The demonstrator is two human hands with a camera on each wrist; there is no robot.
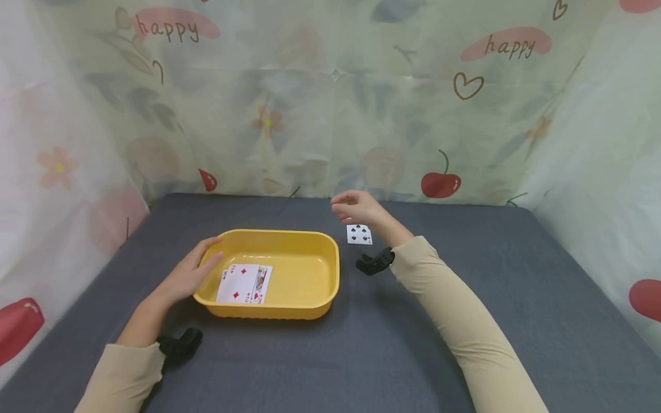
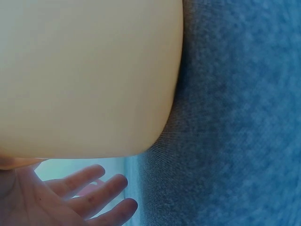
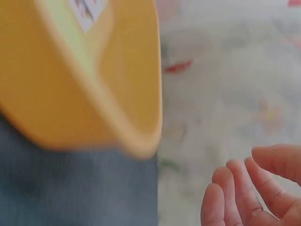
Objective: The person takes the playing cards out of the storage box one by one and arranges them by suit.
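Observation:
A yellow plastic basin (image 1: 304, 269) stands on the dark table, left of centre. My left hand (image 1: 191, 272) rests at its left rim, thumb over the inside. In the left wrist view, several left fingers (image 2: 96, 200) extend loosely beside the basin's outer wall (image 2: 89, 84). Inside the basin lie overlapping playing cards, a two of diamonds (image 1: 240, 281) uppermost. Beyond the basin's right side, my right hand (image 1: 358, 207) hovers above a spades playing card (image 1: 359, 235) on the table. Its fingers are loosely bent, with no object visible between them in the right wrist view.
A dark grey cloth (image 1: 320, 367) covers the table. Patterned fabric (image 1: 320, 115) hangs behind it and along both sides. Black wrist cameras (image 1: 376, 262) sit on both wrists, below the beige sleeves (image 1: 459, 321).

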